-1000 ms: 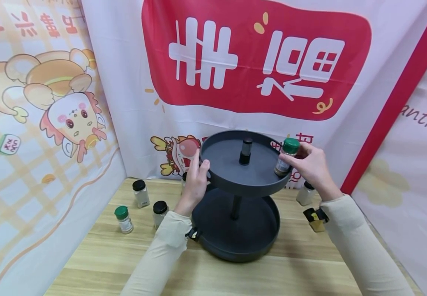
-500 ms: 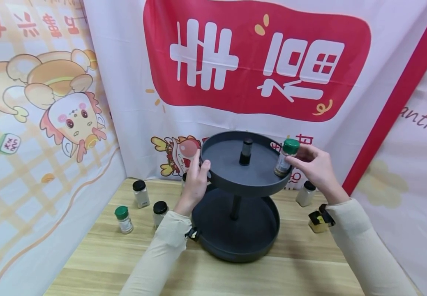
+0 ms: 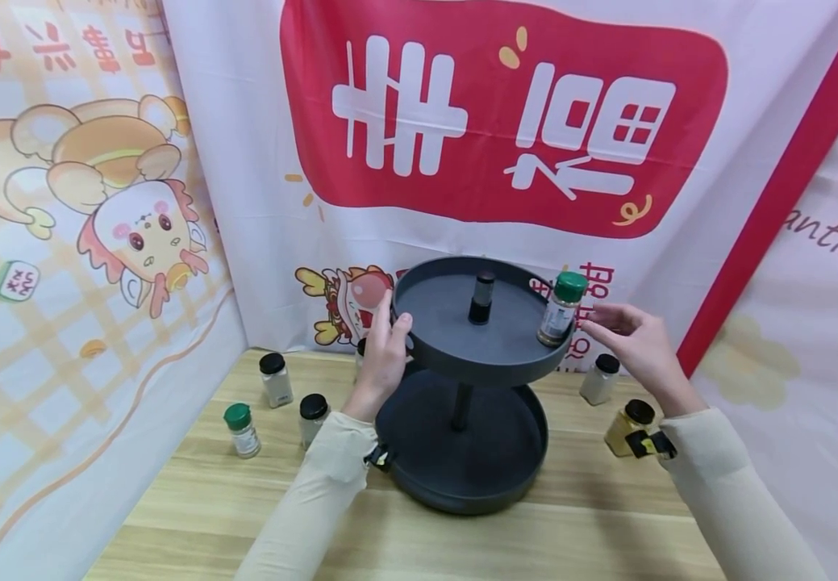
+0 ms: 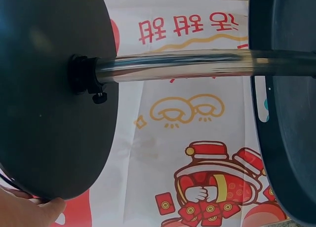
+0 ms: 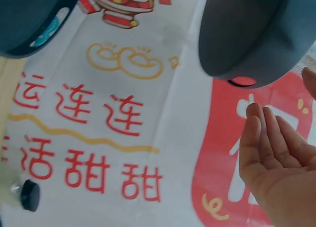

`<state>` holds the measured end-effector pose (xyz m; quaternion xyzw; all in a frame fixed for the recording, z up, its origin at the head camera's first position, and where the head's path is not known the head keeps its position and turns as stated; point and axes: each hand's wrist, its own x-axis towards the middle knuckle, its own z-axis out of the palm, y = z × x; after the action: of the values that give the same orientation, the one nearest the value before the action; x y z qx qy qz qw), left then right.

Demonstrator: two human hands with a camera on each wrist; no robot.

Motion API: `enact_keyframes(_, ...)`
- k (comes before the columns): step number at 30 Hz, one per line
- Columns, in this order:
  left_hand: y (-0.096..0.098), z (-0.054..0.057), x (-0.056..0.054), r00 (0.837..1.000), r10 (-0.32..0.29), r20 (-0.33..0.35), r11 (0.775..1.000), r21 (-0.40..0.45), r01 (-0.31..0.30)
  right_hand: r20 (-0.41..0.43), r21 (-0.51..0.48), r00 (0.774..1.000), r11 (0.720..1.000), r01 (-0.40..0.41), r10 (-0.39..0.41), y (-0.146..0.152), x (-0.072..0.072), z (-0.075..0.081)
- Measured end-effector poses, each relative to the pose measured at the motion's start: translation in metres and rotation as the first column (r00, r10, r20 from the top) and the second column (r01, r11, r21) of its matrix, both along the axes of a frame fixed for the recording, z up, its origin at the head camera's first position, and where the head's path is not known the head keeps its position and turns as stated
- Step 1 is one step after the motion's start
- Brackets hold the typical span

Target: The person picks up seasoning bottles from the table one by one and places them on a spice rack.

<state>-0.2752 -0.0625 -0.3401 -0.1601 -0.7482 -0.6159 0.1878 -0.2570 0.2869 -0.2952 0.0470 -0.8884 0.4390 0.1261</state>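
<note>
A two-tier dark grey round tray stand [image 3: 436, 323] rises from the wooden table. My left hand [image 3: 384, 355] grips the left rim of its upper tier; in the left wrist view, fingers and thumb [image 4: 49, 209] meet at the tier's edge. Upright inside the right edge of that tier is a green-capped spice jar [image 3: 556, 315] with a white label. Just to the right of the jar, apart from it, my right hand [image 3: 639, 347] holds nothing. The right wrist view shows its loosely extended fingers [image 5: 269, 140] beside the tier. The lower tier [image 3: 462, 476] holds no jars in sight.
Left on the table are a green-capped jar [image 3: 244, 436] and black-capped jars [image 3: 277, 387], [image 3: 313, 424], one partly behind my left arm. On the right stand a black-capped jar of white contents [image 3: 598, 383] and one of yellow [image 3: 622, 432]. Printed cloths [image 3: 244, 161] enclose the table.
My right hand has let go of the green-capped spice jar and drawn back to the right. The jar stays on the upper tier. My left hand keeps its place.
</note>
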Motion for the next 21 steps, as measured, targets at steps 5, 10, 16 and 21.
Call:
enact_keyframes(5,0.0,0.0,-0.001,1.0,-0.003,0.005,1.0,0.0,0.003,0.067,0.05,0.998,0.999,-0.02,0.016,0.016,-0.004,-0.016)
enact_keyframes(10,0.0,0.001,-0.002,1.0,-0.017,0.009,1.0,0.005,0.017,0.097,0.111,0.995,0.993,-0.04,0.029,0.032,-0.008,-0.034)
enact_keyframes(16,0.001,0.003,-0.003,0.999,-0.032,0.014,0.999,0.015,0.032,0.128,0.152,0.992,0.988,-0.039,0.019,0.046,-0.011,-0.052)
enact_keyframes(21,-0.001,0.003,-0.005,0.999,-0.028,0.019,1.0,0.001,0.028,0.167,0.184,0.986,0.983,-0.025,-0.007,0.056,-0.013,-0.064)
